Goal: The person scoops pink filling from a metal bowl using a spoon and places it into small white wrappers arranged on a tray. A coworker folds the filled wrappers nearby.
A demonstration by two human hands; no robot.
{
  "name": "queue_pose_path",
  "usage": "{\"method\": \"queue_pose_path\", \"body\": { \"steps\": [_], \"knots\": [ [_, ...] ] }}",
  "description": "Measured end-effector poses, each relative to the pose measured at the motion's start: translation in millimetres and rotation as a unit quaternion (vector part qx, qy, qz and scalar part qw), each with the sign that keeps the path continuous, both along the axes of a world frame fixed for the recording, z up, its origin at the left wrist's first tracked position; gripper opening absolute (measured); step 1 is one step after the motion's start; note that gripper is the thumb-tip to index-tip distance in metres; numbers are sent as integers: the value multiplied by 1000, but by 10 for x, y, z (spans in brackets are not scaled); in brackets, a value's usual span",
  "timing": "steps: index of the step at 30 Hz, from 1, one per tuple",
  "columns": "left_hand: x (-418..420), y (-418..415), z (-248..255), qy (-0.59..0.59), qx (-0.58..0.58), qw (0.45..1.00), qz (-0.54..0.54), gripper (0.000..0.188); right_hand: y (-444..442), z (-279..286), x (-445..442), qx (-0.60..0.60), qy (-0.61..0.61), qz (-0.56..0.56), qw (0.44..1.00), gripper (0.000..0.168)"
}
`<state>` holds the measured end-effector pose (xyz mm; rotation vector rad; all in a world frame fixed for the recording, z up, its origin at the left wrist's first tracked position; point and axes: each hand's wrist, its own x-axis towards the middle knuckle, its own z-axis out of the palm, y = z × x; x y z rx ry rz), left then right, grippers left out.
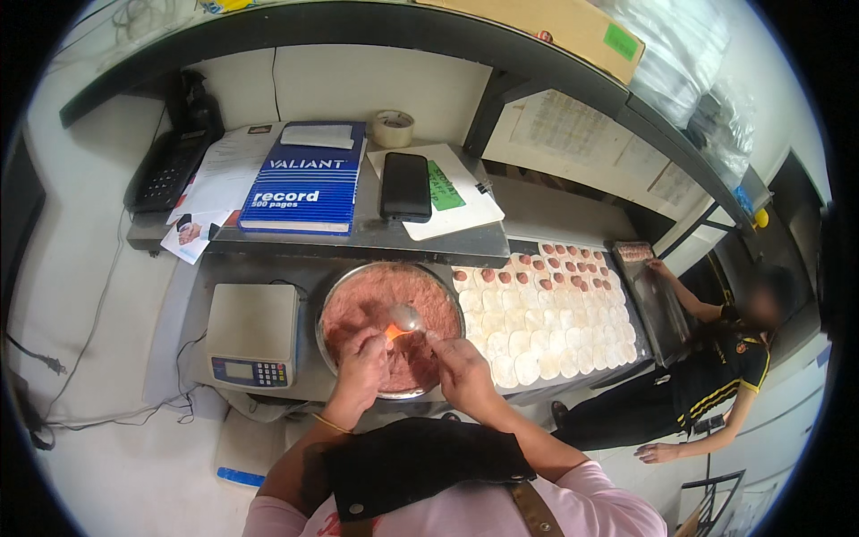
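Over a round metal bowl (460,305) of pink minced meat (416,282), both my hands are close together. My right hand (463,372) grips a metal spoon (405,315), its bowl end pointing up and left above the meat. Between the fingers of my left hand (362,369) is a small orange implement (397,331), close to the spoon; whether the two touch is hard to tell. Rows of round dough wrappers (537,329) lie right of the bowl. Balls of meat (523,276) sit on the far rows; the nearer wrappers are bare.
A digital scale (254,329) stands left of the bowl. The raised shelf (302,245) behind carries a record book (302,181), a phone (406,186), papers and a tape roll (393,127). At right, a co-worker (725,356) touches a metal tray (654,302) holding food at its far end.
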<state>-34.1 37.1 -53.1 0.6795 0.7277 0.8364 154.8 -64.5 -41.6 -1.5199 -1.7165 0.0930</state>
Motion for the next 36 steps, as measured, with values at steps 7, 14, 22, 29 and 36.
{"method": "queue_pose_path", "body": {
  "steps": [7, 14, 22, 29, 36],
  "knots": [
    [-115, 113, -2, -82, -21, 996, -6, 12, -24, -169, 44, -1, 42, 12, 999, 49],
    [-387, 239, 6, -87, -70, 992, 52, 6, -47, -473, 363, -6, -20, -5, 1000, 52],
    [-675, 480, -81, 17, 8, 989, -147, 16, 287, 67, 471, -18, -68, 134, 988, 60],
    [-672, 434, 22, -15, 4, 994, -108, 17, 188, -169, 638, 29, -137, 108, 984, 62],
    [-266, 407, -160, 299, 440, 843, -80, 21, 276, 0, 97, -97, -16, 14, 995, 48]
  ]
}}
